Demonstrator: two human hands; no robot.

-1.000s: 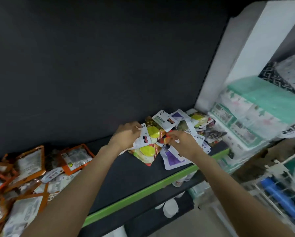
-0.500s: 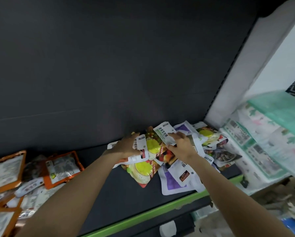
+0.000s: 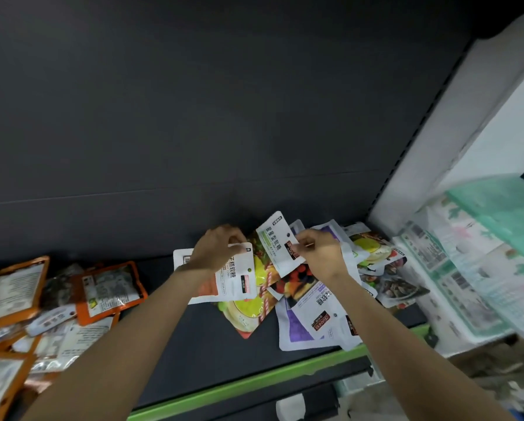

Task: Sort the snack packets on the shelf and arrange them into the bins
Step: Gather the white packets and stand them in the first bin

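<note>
Two bare hands work a dark shelf with a green front edge: left hand pinches a white packet, right hand pinches a white-green packet above the mixed pile; orange packets lie left

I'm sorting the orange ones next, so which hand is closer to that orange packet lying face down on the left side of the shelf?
Left. The left hand is just right of the orange packet, holding a white packet; the right hand is farther right over the mixed pile.
</note>
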